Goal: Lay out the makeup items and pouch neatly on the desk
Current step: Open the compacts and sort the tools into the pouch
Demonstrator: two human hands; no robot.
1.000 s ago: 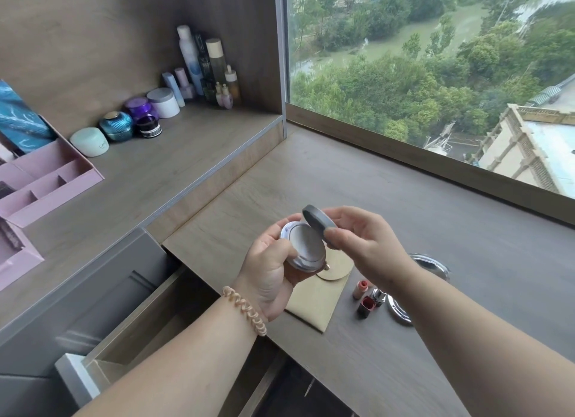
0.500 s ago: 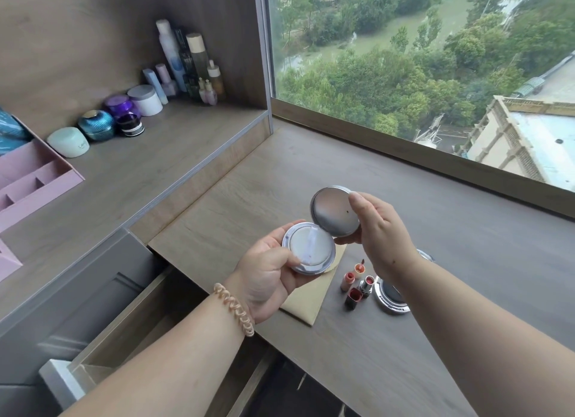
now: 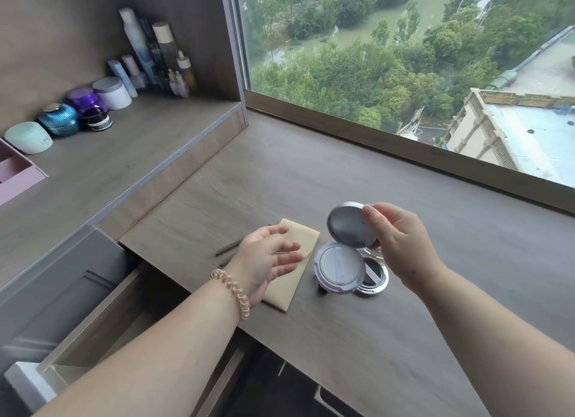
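The right hand (image 3: 401, 245) pinches the open compact (image 3: 342, 255) by its lid, the left hand (image 3: 267, 261) hovers spread above the pouch (image 3: 295, 279) near the desk (image 3: 280, 174) edge.

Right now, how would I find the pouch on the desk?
Look at the lower desk by the window, near its front edge above the open drawer. The pouch lies flat under the left hand; it is the only tan, soft thing, beside the shiny round compact.

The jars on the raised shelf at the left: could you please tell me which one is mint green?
The mint-green jar at the near end of the row, beside the ribbed blue jar; the others are purple and white.
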